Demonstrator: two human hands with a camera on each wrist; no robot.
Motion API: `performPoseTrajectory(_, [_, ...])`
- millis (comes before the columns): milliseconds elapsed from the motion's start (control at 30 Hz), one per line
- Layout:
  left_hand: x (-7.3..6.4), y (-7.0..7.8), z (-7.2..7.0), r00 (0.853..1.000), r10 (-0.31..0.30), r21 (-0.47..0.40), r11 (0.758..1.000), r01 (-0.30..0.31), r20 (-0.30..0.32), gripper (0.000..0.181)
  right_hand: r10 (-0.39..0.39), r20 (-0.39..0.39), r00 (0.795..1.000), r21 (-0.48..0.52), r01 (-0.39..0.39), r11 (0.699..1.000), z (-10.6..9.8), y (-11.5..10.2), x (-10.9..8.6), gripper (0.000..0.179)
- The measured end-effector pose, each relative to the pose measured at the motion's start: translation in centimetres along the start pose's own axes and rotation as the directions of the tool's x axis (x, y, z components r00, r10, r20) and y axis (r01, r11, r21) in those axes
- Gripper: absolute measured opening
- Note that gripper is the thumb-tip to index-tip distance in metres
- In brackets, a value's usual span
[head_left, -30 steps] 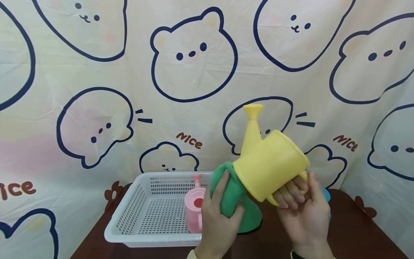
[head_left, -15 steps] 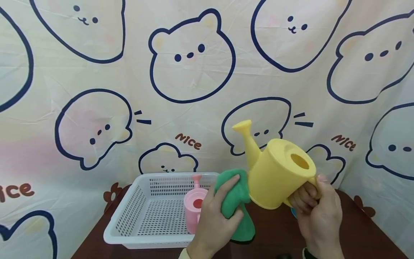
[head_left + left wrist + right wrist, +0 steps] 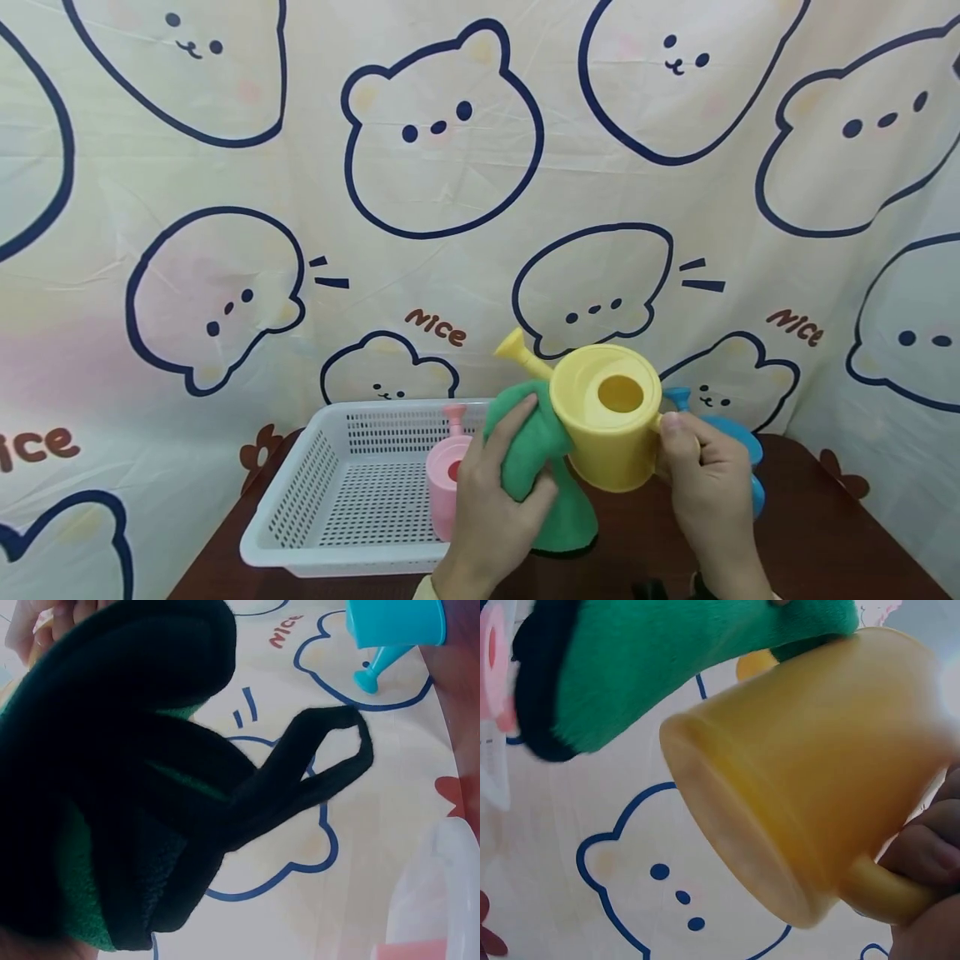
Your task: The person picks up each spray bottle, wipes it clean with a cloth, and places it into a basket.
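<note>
My right hand (image 3: pixel 708 483) grips the handle of a yellow watering can (image 3: pixel 611 442), held above the table with its round opening in view and its spout toward the left. In my left hand (image 3: pixel 495 500) is a bunched green cloth (image 3: pixel 532 450), which touches the can's left side; its lower part hangs down. The right wrist view shows the can's base and the cloth (image 3: pixel 667 667) against its wall. Dark edging and a loop of the cloth (image 3: pixel 300 757) fill much of the left wrist view.
A white perforated basket (image 3: pixel 360 558) stands at left on the dark brown table (image 3: pixel 817 533), with a pink watering can (image 3: pixel 444 492) in its right end. A blue watering can (image 3: pixel 738 437) stands behind my right hand. A patterned curtain (image 3: pixel 442 192) hangs behind.
The yellow watering can has turned from tilted, base toward the cloth, to nearly upright and has come lower. My left hand keeps the cloth near the same place.
</note>
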State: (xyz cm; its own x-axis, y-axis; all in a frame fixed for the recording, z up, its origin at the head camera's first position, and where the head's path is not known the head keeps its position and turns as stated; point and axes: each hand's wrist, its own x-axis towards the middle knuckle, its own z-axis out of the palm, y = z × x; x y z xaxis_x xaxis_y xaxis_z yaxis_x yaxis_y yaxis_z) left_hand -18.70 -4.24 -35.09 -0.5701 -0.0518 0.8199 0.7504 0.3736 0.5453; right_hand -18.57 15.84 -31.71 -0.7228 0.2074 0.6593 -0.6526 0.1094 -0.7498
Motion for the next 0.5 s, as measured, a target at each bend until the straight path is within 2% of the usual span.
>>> performPoseTrajectory(67, [-0.01,-0.04,-0.12,1.0,0.015,0.012,1.0,-0.015,-0.022,0.081,-0.025,-0.027,0.999,-0.125,0.021,0.992,0.17,-0.29,-0.05,0.046])
performPoseTrajectory(167, [0.07,-0.2,-0.37,0.995,0.086,0.036,0.996,-0.084,-0.049,0.08,-0.081,-0.051,0.995,-0.296,0.062,0.953,0.35,-0.61,-0.11,0.044])
performPoseTrajectory(300, [0.22,-0.35,-0.75,0.981,0.195,0.046,0.98,-0.194,-0.011,0.08,-0.186,-0.043,0.982,-0.405,0.153,0.902,0.57,-0.68,-0.12,0.045])
performPoseTrajectory(367, [0.16,-0.36,-0.85,0.979,0.199,0.053,0.978,-0.201,0.04,0.08,-0.236,-0.035,0.971,-0.43,0.198,0.881,0.64,-0.6,-0.08,0.045])
performPoseTrajectory(500, [-0.04,-0.34,-0.85,0.982,0.133,0.098,0.984,-0.146,0.136,0.078,-0.333,-0.003,0.943,-0.476,0.292,0.83,0.56,-0.44,-0.02,0.045])
